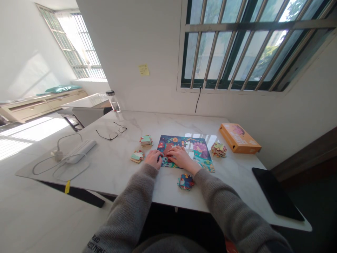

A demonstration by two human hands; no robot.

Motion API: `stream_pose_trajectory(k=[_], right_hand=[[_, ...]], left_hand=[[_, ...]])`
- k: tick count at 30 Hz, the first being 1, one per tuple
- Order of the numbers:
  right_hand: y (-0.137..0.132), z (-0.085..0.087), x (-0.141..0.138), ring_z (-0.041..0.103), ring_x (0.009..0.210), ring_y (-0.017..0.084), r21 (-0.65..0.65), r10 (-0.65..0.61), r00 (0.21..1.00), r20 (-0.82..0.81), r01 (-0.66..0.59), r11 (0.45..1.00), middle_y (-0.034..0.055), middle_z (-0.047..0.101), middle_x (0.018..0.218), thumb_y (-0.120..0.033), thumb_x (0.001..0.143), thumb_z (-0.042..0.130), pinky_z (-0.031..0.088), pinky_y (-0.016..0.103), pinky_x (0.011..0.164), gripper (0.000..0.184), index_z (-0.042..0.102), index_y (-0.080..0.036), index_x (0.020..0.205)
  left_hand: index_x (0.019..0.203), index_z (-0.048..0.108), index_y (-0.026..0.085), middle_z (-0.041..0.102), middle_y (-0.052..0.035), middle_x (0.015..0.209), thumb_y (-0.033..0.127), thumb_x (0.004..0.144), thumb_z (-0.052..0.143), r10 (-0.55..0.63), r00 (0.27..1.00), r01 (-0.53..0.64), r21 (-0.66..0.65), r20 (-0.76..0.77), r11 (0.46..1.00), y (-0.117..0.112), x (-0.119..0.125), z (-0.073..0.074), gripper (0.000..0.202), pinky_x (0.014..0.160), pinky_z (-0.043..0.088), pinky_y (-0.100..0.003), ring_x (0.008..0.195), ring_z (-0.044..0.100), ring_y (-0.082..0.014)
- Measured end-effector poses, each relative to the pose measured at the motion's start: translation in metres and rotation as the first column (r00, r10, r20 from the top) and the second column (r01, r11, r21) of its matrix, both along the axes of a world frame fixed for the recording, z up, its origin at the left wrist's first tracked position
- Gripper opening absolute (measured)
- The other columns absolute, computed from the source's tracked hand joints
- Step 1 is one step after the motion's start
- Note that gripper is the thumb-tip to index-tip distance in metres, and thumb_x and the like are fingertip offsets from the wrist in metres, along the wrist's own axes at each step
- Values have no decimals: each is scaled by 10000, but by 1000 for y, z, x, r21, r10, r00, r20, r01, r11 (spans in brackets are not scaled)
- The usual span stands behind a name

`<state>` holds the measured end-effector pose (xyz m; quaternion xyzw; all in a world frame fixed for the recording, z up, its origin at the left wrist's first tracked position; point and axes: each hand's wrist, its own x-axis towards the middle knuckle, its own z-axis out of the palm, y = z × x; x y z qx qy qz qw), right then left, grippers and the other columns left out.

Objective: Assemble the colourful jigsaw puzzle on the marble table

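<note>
A mostly assembled jigsaw puzzle [201,148] with a dark blue, colourful picture lies flat on the white table. My left hand [154,159] rests at its left edge, with the fingers bent onto the border and nothing visible in them. Across the puzzle's middle left lies my right hand [181,157], fingers stretched out over a brown patch of the picture. Its fingertips touch the surface, and the palm hides part of the puzzle. Pale gaps show near the upper middle. Close to my right forearm is a small pile of dark puzzle pieces [185,182].
Two stacks of puzzle pieces [146,141] [137,156] stand left of the puzzle, and another pile [218,149] lies right. Beyond are an orange box [238,138] and a black tablet [276,193]. Glasses [113,135], a power strip [80,151] with cables and a bottle [113,102] occupy the left.
</note>
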<state>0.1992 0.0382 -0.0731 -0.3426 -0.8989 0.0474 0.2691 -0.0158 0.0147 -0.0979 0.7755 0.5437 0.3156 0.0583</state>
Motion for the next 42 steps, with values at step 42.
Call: stream_pose_trajectory(k=[42], right_hand=[[-14, 7, 8, 536, 1297, 258, -154, 147, 989, -15, -147, 977, 144, 613, 1363, -115, 919, 504, 422, 462, 1129, 397, 641, -135, 1291]], left_hand=[[1495, 405, 300, 415, -20, 1561, 366, 980, 409, 8, 906, -52, -92, -423, 994, -21, 23, 7, 519, 1121, 323, -441, 1399, 392, -250]])
